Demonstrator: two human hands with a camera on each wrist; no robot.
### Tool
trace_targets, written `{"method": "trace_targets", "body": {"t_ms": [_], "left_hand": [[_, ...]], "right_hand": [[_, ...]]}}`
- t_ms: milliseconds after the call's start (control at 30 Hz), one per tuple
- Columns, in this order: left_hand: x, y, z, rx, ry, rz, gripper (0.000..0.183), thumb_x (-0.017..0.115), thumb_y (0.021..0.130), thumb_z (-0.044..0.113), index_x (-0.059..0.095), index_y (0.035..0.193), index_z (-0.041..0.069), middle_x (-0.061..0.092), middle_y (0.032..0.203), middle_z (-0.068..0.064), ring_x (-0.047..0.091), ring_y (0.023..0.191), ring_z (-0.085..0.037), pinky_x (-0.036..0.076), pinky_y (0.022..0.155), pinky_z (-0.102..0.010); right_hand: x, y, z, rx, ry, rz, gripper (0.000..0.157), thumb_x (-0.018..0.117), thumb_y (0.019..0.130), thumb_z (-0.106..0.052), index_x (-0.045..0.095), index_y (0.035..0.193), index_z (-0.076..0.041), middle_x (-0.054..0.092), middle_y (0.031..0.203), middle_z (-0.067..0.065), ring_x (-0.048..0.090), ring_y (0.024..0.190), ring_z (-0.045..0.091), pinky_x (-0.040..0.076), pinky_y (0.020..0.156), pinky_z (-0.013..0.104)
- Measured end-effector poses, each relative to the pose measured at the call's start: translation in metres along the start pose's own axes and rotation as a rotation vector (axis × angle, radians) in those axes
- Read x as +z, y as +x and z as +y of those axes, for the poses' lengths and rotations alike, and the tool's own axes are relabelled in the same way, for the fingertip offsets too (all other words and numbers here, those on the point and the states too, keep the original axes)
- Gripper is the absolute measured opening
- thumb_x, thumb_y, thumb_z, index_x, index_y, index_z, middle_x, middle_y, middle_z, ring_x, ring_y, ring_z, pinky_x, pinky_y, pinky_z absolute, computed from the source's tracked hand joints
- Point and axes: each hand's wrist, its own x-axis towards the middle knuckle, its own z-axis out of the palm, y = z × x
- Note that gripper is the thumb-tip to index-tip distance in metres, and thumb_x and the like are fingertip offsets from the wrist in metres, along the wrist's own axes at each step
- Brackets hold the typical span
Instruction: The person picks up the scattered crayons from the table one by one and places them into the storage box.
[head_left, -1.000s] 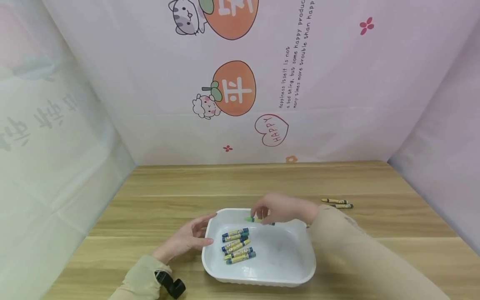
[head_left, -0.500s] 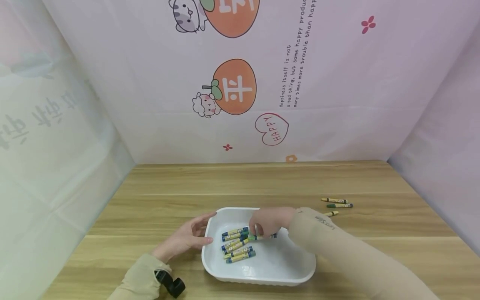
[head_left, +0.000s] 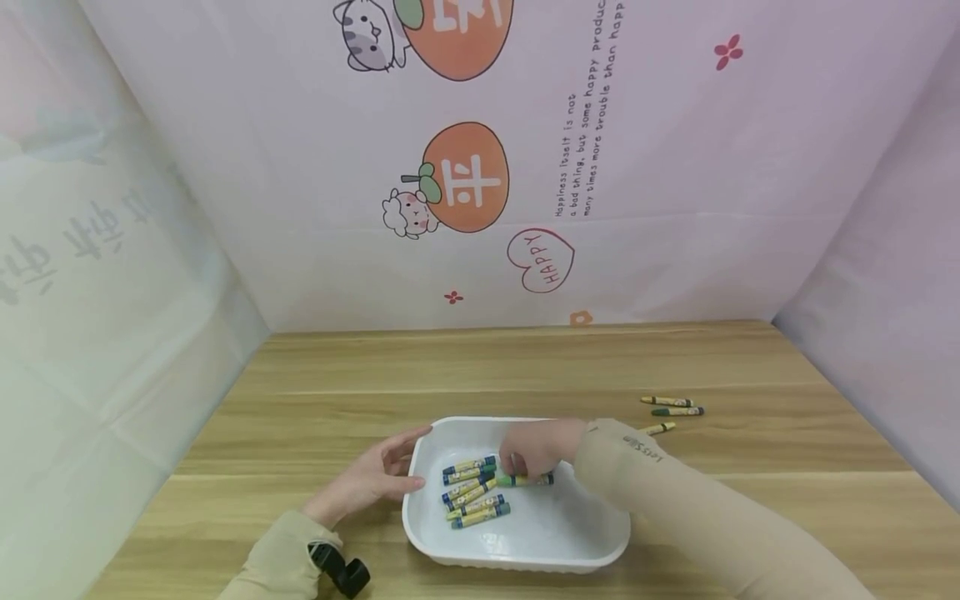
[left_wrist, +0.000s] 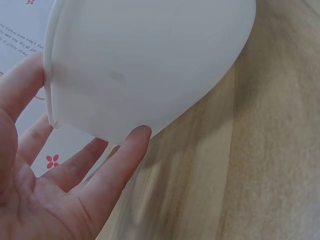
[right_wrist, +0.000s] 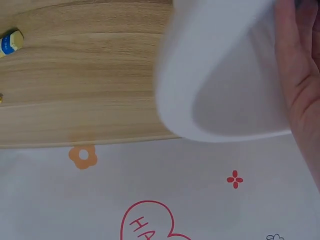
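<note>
My left hand [head_left: 367, 482] stands at the left end of a white tray [head_left: 562, 533], its spread fingers touching the wall and rim. The left wrist view shows those fingertips [left_wrist: 139, 134] against the tray's outside. Inside the tray, my right hand [head_left: 542, 446] reaches low and pinches a light-green-tipped crayon [head_left: 542, 480] with a yellow wrapper. Several crayons [head_left: 480, 515] lie in a loose column to its left, in blue, green and yellow. In the right wrist view only the edge of the right hand [right_wrist: 302, 75] shows, with its fingertips and the crayon hidden.
Right of the tray, on the wooden table [head_left: 360, 367], lie three crayons: a yellow one [head_left: 667, 402], a dark green one [head_left: 677, 412] and another yellow one [head_left: 660, 428] near the right sleeve. A printed cloth [head_left: 637, 275] hangs behind the table's far edge.
My right hand has brought the light green crayon from the tray's far side down to the tray floor, beside the others. The left hand has stayed at the tray's left end.
</note>
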Motion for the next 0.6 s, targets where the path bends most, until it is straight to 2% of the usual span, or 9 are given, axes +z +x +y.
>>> {"method": "trace_targets", "body": {"t_ms": [167,367,500,600], "left_hand": [[0.0,0.001,-0.002,0.004,0.0,-0.003,0.081,0.07,0.083,0.011,0.023,0.148,0.0,0.029,0.147,-0.031,0.04,0.129,-0.046,0.052,0.093,-0.037],[0.0,0.001,-0.004,-0.008,-0.01,0.008,0.079,0.069,0.084,0.009,0.023,0.148,0.001,0.03,0.147,-0.032,0.043,0.127,-0.044,0.054,0.09,-0.039],[0.0,0.001,-0.004,-0.019,-0.013,0.008,0.079,0.069,0.084,0.009,0.023,0.149,0.002,0.031,0.146,-0.032,0.046,0.125,-0.043,0.055,0.087,-0.04],[0.001,0.001,-0.003,-0.022,-0.005,0.01,0.079,0.068,0.085,0.009,0.023,0.149,0.002,0.032,0.145,-0.032,0.046,0.125,-0.042,0.055,0.087,-0.039]], "right_hand": [[-0.01,-0.009,-0.001,-0.028,0.043,0.017,0.024,0.071,0.078,0.001,0.068,0.092,-0.019,0.061,0.082,-0.008,0.055,0.077,0.007,0.05,0.074,0.024],[-0.035,-0.033,-0.001,-0.093,0.095,0.067,0.022,0.07,0.082,-0.003,0.067,0.101,-0.013,0.062,0.087,-0.003,0.055,0.082,0.011,0.05,0.074,0.027],[-0.047,-0.052,0.006,-0.119,0.168,0.112,0.023,0.068,0.084,-0.005,0.066,0.105,-0.013,0.064,0.093,0.002,0.056,0.086,0.014,0.052,0.077,0.03],[-0.05,-0.064,0.016,-0.146,0.208,0.155,0.022,0.068,0.085,-0.008,0.066,0.106,-0.014,0.063,0.094,0.0,0.055,0.087,0.013,0.052,0.077,0.028]]}}
